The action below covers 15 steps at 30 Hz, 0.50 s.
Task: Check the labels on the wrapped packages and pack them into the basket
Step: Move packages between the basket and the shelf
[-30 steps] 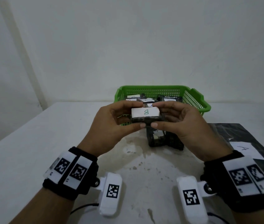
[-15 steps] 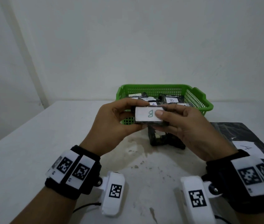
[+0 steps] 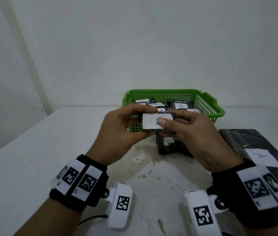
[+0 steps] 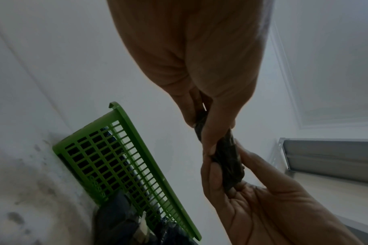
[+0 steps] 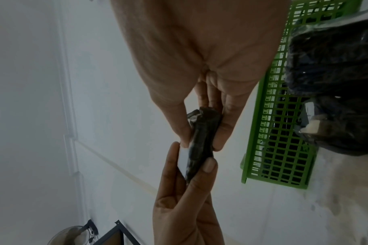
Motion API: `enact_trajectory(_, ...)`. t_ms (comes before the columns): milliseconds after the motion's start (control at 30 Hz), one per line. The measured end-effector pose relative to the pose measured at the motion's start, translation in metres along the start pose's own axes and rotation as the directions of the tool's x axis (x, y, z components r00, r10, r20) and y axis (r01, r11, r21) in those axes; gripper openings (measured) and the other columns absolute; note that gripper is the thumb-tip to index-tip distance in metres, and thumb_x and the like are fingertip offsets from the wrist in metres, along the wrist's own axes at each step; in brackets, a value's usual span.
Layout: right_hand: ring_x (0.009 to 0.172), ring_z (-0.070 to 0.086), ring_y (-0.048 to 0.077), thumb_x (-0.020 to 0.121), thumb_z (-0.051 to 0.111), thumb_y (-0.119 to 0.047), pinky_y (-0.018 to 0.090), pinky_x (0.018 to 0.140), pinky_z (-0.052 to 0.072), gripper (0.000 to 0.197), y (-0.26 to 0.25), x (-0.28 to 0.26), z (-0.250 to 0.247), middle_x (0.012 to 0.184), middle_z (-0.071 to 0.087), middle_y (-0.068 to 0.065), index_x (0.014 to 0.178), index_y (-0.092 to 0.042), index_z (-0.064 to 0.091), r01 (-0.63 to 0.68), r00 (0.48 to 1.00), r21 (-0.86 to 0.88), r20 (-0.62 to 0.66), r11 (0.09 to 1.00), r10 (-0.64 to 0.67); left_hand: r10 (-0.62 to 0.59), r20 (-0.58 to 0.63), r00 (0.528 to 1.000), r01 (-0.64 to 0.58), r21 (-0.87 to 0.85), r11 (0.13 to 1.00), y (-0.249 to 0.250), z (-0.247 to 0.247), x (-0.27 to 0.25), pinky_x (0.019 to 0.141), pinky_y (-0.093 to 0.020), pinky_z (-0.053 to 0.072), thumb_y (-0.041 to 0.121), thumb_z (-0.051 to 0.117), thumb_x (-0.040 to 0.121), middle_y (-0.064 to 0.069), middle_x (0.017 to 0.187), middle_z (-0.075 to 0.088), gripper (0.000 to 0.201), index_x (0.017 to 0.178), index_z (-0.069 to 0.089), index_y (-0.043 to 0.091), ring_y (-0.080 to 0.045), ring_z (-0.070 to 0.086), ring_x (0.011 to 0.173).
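White table point(image 3: 32, 159) against bare wall | small dark wrapped package point(image 3: 158, 122), white label up, held just in front of green basket point(image 3: 208, 106) | pinched by left hand point(image 3: 117, 132) and right hand point(image 3: 201, 142), thumb over label | likely light, slick wrap; best gripped by edges.

The right thumb point(image 3: 162, 121) covers most of the green letter on the held package's label point(image 3: 151, 123), so it cannot be read. The left hand point(image 3: 121, 128) hides that package's left end and part of the basket point(image 3: 208, 106) front. Packages behind the hands point(image 3: 167, 147) are half hidden, their labels unseen. The large wrapped package point(image 3: 271, 147) is cut off at the right edge. In both wrist views the palm blocks the upper frame, and the label shows only edge-on.
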State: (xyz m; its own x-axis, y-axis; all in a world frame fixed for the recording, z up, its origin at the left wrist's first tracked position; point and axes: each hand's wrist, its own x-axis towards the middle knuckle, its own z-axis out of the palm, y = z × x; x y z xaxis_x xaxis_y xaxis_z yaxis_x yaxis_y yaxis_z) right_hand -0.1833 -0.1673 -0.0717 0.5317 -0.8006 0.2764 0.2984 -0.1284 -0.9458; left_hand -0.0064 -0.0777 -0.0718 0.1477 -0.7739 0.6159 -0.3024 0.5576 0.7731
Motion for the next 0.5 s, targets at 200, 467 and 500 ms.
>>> enact_trajectory(200, 0.096, 0.079, 0.031, 0.066, 0.088, -0.011, 0.04, 0.086, 0.064, 0.05, -0.004, 0.0, -0.005, 0.099, 0.082, 0.012, 0.111, -0.004, 0.068, 0.024, 0.998, -0.065, -0.054, 0.998, -0.027, -0.047, 0.02, 0.999, 0.047, 0.003, 0.999, 0.001, -0.002, 0.001, 0.098, -0.041, 0.056, -0.01, 0.084, 0.069, -0.006, 0.119, 0.071, 0.052, 0.116, 0.067, 0.005, -0.021, 0.066, 0.117)
enact_trajectory(467, 0.106, 0.077, 0.017, 0.072, 0.088, -0.007, 0.04, 0.095, 0.061, 0.044, -0.009, -0.006, -0.003, 0.109, 0.081, 0.0, 0.113, -0.019, 0.078, 0.27, 0.963, -0.276, 0.062, 0.922, -0.264, -0.074, 0.021, 0.997, 0.07, 0.152, 0.986, 0.001, -0.001, 0.001, 0.099, -0.043, 0.055, 0.011, 0.084, 0.079, 0.005, 0.115, 0.075, 0.047, 0.122, 0.07, 0.021, -0.013, 0.07, 0.11)
enact_trajectory(500, 0.107, 0.076, 0.016, 0.073, 0.086, -0.014, 0.038, 0.096, 0.061, 0.045, -0.01, -0.007, -0.003, 0.111, 0.08, 0.0, 0.117, -0.018, 0.077, 0.27, 0.963, -0.255, 0.067, 0.929, -0.261, -0.07, 0.005, 0.998, 0.069, 0.149, 0.986, 0.001, -0.003, 0.001, 0.1, -0.044, 0.054, 0.009, 0.085, 0.078, 0.004, 0.112, 0.076, 0.044, 0.118, 0.072, 0.02, -0.015, 0.071, 0.107)
